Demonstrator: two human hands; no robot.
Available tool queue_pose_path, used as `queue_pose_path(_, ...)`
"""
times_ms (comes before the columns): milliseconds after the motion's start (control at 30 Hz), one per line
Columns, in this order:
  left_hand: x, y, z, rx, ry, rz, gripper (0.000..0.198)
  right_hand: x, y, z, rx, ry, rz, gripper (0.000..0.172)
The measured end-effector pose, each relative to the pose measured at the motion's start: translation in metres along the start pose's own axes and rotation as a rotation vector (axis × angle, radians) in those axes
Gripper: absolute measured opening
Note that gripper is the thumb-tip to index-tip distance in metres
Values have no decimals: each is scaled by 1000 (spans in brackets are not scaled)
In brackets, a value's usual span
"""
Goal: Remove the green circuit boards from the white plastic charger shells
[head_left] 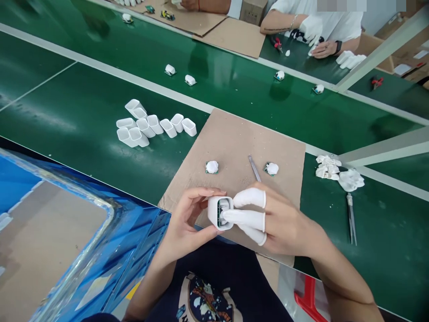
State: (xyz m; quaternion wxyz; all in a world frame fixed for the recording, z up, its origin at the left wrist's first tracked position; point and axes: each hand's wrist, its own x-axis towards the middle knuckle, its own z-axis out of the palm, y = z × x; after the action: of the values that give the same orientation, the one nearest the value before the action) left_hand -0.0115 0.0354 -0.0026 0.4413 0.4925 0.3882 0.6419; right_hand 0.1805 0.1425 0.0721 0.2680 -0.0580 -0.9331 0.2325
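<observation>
Lower centre of the frame: our left hand (187, 223) grips a white shell (219, 213), thumb and fingers closed around its outer wall. The shell's open end faces right and shows a green board inside.

Our right hand (278, 221) wears white finger cots (250, 199) on three fingers; the middle one presses into the shell's mouth, so this hand is half closed, touching the shell rather than clasping it.

Beneath both hands: a cardboard mat (234, 143) on the green bench (83, 112).

On the mat, above the hands: two inserts, white caps on green boards, one left (212, 167) and one right (271, 168), with tweezers (254, 167) between them.

Left of the mat, upper centre-left: a cluster of empty shells (150, 125) (some upright, some tipped over).

Right of the mat: a heap of spare cots (338, 172), and below it a second tool (351, 219).

Lower left: a blue crate (134, 250).

Top of the frame: more inserts (181, 75) on the belt, and another person's hands (317, 38) at the far side.
</observation>
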Motion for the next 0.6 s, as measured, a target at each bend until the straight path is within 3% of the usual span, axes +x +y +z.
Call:
queue_pose_path(133, 1, -4, -6, -98, 20, -112, 56, -1, 2, 12, -27, 56, 21, 32)
queue_pose_path(267, 6, -8, -7, -31, 63, -187, 66, 3, 3, 21, 38, 48, 273, 60)
queue_pose_path(400, 14, -12, -5, 84, 58, -253, 67, 9, 9, 36, 139, -3, 472, 51)
queue_pose_path(500, 25, -18, -17, 181, 39, -252, 67, 13, 33, 38, 111, -15, 526, 49)
queue_pose_path(600, 41, -25, -59, 541, 177, -151, 48, 21, 90, 19, -130, 39, 684, 46)
